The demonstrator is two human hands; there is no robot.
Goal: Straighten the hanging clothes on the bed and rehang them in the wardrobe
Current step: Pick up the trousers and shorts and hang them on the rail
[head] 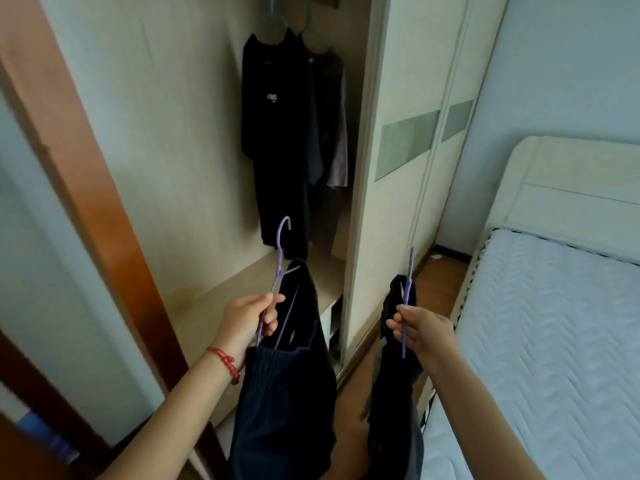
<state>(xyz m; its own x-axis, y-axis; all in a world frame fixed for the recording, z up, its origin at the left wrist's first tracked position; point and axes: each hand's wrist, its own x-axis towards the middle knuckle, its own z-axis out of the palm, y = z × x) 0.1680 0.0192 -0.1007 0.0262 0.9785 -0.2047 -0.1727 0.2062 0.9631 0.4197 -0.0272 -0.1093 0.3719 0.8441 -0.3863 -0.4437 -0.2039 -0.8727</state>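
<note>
Holding two loaded hangers: your left hand [247,320] pinches one hanger [277,271] with dark shorts [284,393], right hand [424,329] grips another [408,292], both just below the wardrobe [194,133] clothes [277,140]. Those already hang; these two remain. Visible bed [540,323] part shows none.

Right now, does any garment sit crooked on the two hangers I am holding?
Yes. The dark navy garment on the left purple plastic hanger is bunched and slipped low, leaving the hanger's shoulder bare. The black garment on the right purple hanger also looks bunched.
</note>
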